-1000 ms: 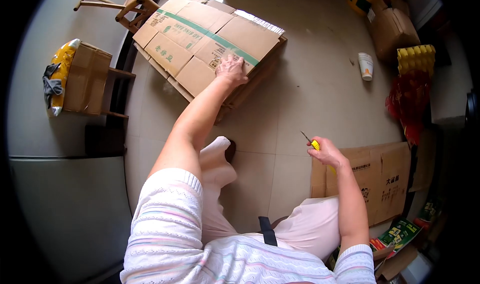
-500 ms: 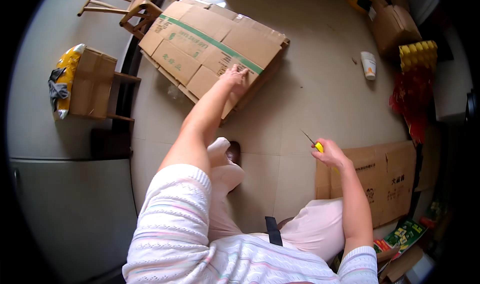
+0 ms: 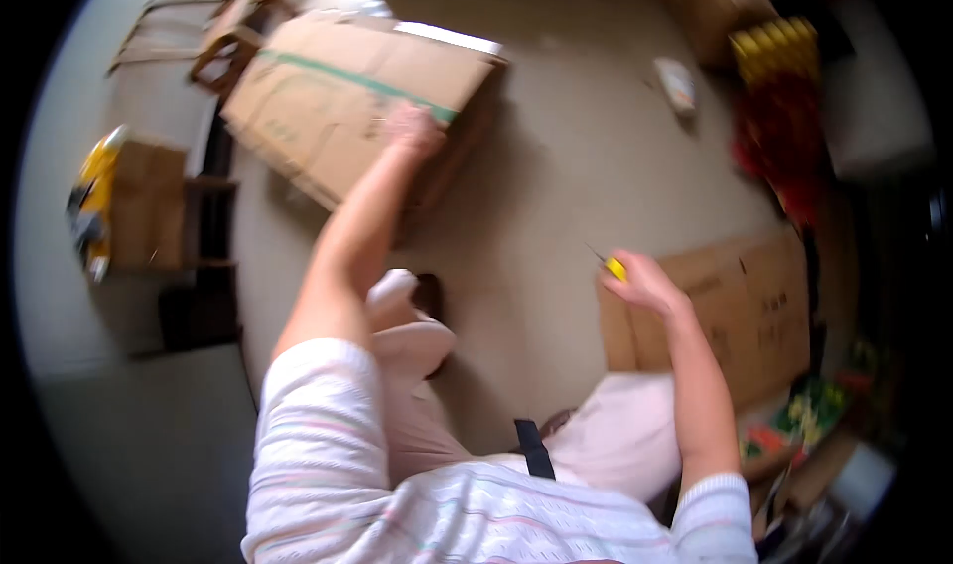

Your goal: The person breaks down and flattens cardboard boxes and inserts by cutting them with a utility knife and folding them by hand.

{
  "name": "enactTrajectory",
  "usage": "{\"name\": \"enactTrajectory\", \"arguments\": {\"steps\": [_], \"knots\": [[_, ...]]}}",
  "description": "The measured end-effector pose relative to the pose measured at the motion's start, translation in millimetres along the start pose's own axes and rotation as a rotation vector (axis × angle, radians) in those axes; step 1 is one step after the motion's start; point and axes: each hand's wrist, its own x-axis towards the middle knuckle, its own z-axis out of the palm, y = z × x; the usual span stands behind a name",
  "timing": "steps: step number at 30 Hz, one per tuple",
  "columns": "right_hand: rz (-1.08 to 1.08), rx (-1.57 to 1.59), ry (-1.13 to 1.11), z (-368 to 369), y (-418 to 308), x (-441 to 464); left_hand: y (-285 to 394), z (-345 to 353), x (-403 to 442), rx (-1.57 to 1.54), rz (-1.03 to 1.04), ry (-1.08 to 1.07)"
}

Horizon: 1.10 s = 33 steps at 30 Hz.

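A large brown cardboard box (image 3: 328, 117), flattened-looking with a green stripe, lies tilted on the floor ahead. My left hand (image 3: 412, 130) rests on its upper face near the right edge, fingers laid out on the cardboard and blurred by motion. Closed in my right hand (image 3: 643, 284) is a yellow-handled tool (image 3: 615, 267) with a thin pointed metal blade, whose exact kind I cannot make out. The tip points forward and left, apart from the box. A flat cardboard sheet (image 3: 735, 311) with dark print lies below and right of that hand.
A wooden chair (image 3: 228, 43) stands behind the box. At the left is a smaller carton (image 3: 149, 202) with a yellow bag. A white paper cup (image 3: 677, 87) lies on the floor, near a yellow tray (image 3: 776, 50) and red fabric (image 3: 779, 137) at the right.
The view has turned and shifted, so most things appear farther left, and the picture is blurrier. My left hand stays on the box; my right hand still holds the yellow-handled tool.
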Motion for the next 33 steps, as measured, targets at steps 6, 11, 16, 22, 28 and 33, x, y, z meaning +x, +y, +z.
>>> {"name": "enactTrajectory", "arguments": {"steps": [6,11,16,22,28,33], "knots": [[-0.074,0.158,0.343,-3,-57,-13,108,40,-28,-0.158,0.643,0.130],[-0.181,0.164,0.519,-5,-68,-29,214,135,-87,-0.548,0.668,-0.654],[0.005,0.120,0.495,-19,-46,-66,303,160,-165,-0.648,0.613,-0.889],[0.106,0.153,0.532,-21,-24,-83,350,164,-205,-0.709,0.621,-0.924],[0.216,0.152,0.568,-30,-13,-90,366,160,-223,-0.746,0.638,-0.947],[0.163,0.145,0.654,-24,-3,-85,368,153,-224,-0.813,0.650,-0.951]]}}
